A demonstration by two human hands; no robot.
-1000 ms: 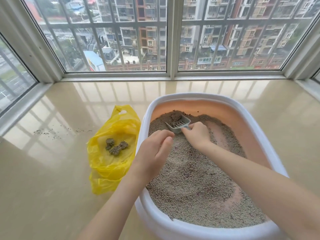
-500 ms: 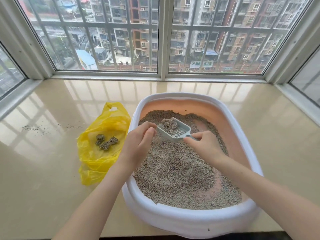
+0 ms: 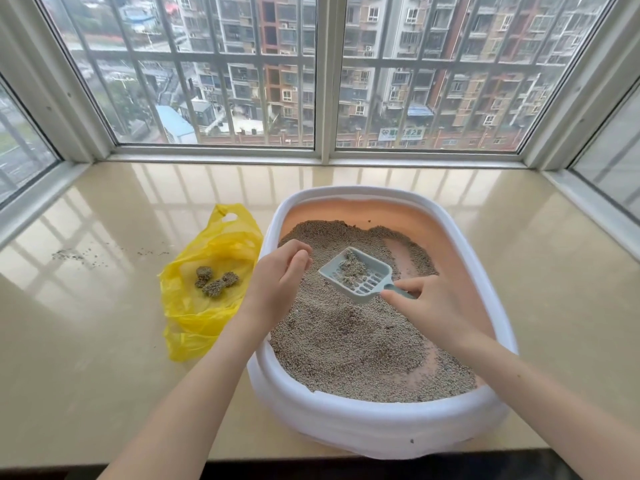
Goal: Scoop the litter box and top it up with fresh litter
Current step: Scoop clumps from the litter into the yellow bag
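Lifted clear of the litter (image 3: 349, 341) since a second ago, the scoop (image 3: 356, 279) now hangs above the middle of the box (image 3: 374, 427) with a grey clump (image 3: 349, 270) lying on its slotted floor. The right hand (image 3: 429, 306) is closed around the scoop's handle, thumb and fingers pinching it. The left hand (image 3: 277, 282) hovers just left of the scoop over the litter, fingers curled loosely; it seems to hold nothing, though the palm is hidden. Bare pink floor shows at the box's far right. Left of the box a yellow bag (image 3: 207, 299) lies open on the sill (image 3: 104, 341), with several clumps (image 3: 214, 282) inside. Stray grains (image 3: 72, 255) dot the sill farther left.
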